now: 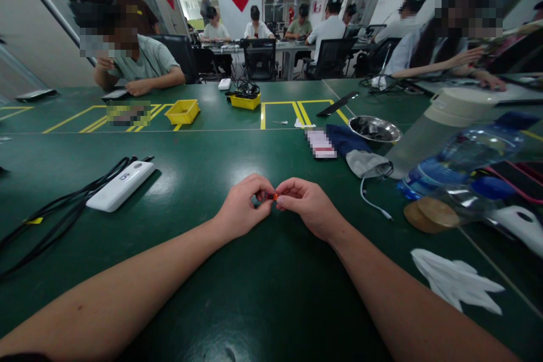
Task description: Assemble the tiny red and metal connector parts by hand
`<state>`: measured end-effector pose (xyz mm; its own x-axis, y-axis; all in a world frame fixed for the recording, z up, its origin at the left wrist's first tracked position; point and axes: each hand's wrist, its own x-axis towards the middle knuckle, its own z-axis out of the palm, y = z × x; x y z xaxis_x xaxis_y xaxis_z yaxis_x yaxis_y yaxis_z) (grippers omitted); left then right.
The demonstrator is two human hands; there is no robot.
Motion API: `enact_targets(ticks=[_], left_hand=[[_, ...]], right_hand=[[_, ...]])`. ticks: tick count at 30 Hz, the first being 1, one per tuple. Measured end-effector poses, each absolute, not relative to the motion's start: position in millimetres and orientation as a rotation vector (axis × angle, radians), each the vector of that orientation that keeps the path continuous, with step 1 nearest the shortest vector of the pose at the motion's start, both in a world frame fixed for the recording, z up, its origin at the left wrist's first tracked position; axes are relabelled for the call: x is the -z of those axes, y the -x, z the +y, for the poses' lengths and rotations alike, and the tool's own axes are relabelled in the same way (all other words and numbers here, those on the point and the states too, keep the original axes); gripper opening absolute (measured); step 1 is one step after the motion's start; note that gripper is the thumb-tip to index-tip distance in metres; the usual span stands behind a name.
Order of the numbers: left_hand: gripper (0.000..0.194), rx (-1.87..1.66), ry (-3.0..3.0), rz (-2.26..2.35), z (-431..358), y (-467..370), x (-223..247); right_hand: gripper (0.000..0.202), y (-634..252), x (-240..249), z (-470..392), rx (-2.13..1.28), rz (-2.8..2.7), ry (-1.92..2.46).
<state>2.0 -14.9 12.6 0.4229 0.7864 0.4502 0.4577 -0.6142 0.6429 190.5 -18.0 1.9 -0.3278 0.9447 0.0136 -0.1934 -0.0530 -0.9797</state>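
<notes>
We judge the handling unfinished: over the worktop (pixel 190 161), well in from its far edge, our left hand (pixel 245 208) and right hand (pixel 310 208) each pinch the same small orange-and-black piece (pixel 275 197), not yet set down, and what remains we cannot tell.

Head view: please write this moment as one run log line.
left hand: pinches small orange-and-dark piece | right hand: at its orange end | white device: on green table, left of hands
</notes>
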Motion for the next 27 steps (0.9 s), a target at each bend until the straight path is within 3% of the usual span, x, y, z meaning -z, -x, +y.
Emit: enact_targets(ticks=[15,27], left_hand=[[0.015,-1.045,-2.272,1.068,-14.9,-1.5,-11.4],[0.020,-1.025,-2.078,1.144,-12.1,-1.7,-6.4]], right_hand=[[0.030,-189.1,1.9,-17.2,-1.481,-1.408,0.889],[0.025,-189.1,3.1,-16.3,-1.341,-1.415,0.984]])
